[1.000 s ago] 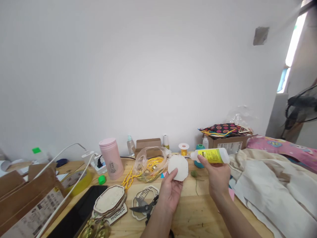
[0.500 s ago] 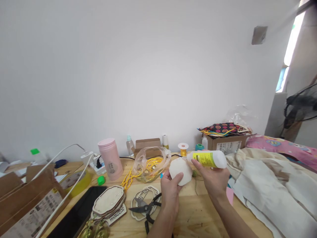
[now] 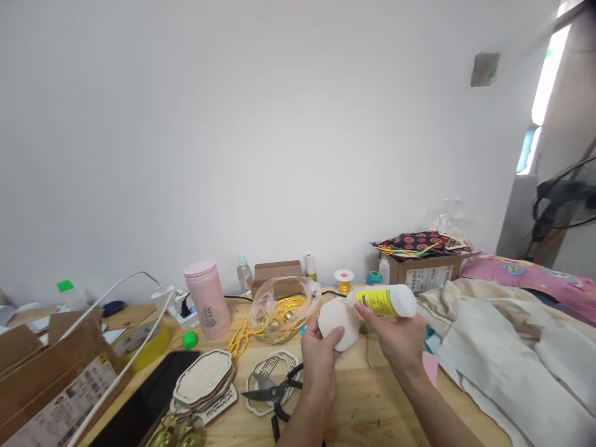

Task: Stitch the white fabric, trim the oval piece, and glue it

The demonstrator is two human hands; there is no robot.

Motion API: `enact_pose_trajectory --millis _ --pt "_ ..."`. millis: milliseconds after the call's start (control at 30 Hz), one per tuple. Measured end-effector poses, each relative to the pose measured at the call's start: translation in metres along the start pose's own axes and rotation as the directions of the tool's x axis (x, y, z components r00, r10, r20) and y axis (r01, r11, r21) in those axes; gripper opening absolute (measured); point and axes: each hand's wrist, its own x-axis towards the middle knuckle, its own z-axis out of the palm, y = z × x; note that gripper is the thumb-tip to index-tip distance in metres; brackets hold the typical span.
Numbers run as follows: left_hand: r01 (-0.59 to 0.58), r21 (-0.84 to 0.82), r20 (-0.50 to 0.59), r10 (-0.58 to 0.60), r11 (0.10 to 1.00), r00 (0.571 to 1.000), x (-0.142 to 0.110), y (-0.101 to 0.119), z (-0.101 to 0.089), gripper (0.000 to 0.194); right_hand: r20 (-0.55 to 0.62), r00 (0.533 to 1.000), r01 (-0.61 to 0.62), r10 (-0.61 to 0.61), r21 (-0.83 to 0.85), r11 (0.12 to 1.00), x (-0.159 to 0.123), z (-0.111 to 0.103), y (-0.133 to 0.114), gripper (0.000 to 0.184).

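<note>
My left hand [image 3: 321, 347] grips a thin whitish panel [image 3: 336, 323] with a scalloped outline, thumb on its face. A white glue bottle [image 3: 384, 301] with a yellow label lies nearly level in my right hand [image 3: 398, 338]. Its nozzle end points left at the panel's upper right edge; whether they touch I cannot tell. Left of my forearm, black-handled scissors [image 3: 274, 392] lie open over a cut-out wooden frame [image 3: 261, 406]. A stack of similar wooden plaques [image 3: 205, 379] stands further left.
Behind the hands are a plastic bag [image 3: 284, 304] of yellow cords and a spool [image 3: 343, 280] of yellow thread. At left stand a pink tumbler [image 3: 208, 301], a dark phone [image 3: 144, 400] and a cardboard box [image 3: 56, 385]. Pale cloth [image 3: 503, 347] covers the right side.
The glue bottle and my right hand have shifted slightly left, closer over the panel. My left hand holds the panel almost in the same place.
</note>
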Motion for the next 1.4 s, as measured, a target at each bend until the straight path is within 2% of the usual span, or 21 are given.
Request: enact_pose_trajectory --millis 100,233,500,700,900,1033,1167,1300,1400 --pt "0.002 0.013 0.010 -0.002 1.000 1.000 -0.0004 -0.0010 0.0002 0.028 -0.003 1.000 0.001 -0.001 -0.023 1.000 -0.0006 0.0005 -0.0006 0.031" --pt "-0.004 -0.041 -0.024 0.003 0.999 1.000 -0.0006 0.0001 0.0017 0.031 -0.044 0.999 -0.032 0.029 -0.053 0.998 0.0023 -0.0017 0.0012 0.038" --pt "-0.002 -0.038 -0.037 0.001 0.999 0.999 -0.0039 0.0040 0.0038 0.031 -0.016 1.000 -0.023 0.023 0.001 1.000 0.0024 -0.0018 0.0010 0.039" --pt "0.006 -0.015 -0.029 -0.006 1.000 1.000 -0.0023 0.0015 0.0026 0.028 -0.002 0.998 -0.060 0.061 0.037 0.997 0.0019 -0.0004 0.0038 0.037" --pt "-0.003 -0.051 -0.031 0.001 0.999 1.000 -0.0029 0.0048 0.0044 0.036 0.026 0.998 -0.065 0.065 0.016 0.998 0.0042 -0.0020 0.0014 0.040" --pt "-0.006 -0.045 -0.035 0.005 0.999 0.999 -0.0036 0.0064 0.0036 0.037 -0.010 0.998 -0.057 0.057 -0.032 0.998 0.0064 -0.0031 -0.0025 0.036" --pt "-0.016 -0.040 -0.033 0.015 0.999 0.999 -0.0034 0.0060 0.0021 0.038 0.001 0.999 -0.053 0.053 -0.078 0.996 0.0069 -0.0042 -0.0023 0.038" --pt "0.001 -0.023 -0.011 -0.001 1.000 1.000 -0.0033 0.0048 0.0028 0.038 -0.012 0.998 -0.057 0.057 -0.025 0.998 0.0066 -0.0039 -0.0023 0.042" --pt "0.007 -0.011 -0.006 -0.008 1.000 1.000 -0.0031 0.0039 0.0033 0.040 -0.019 0.997 -0.073 0.072 -0.016 0.997 0.0075 -0.0043 -0.0013 0.037"
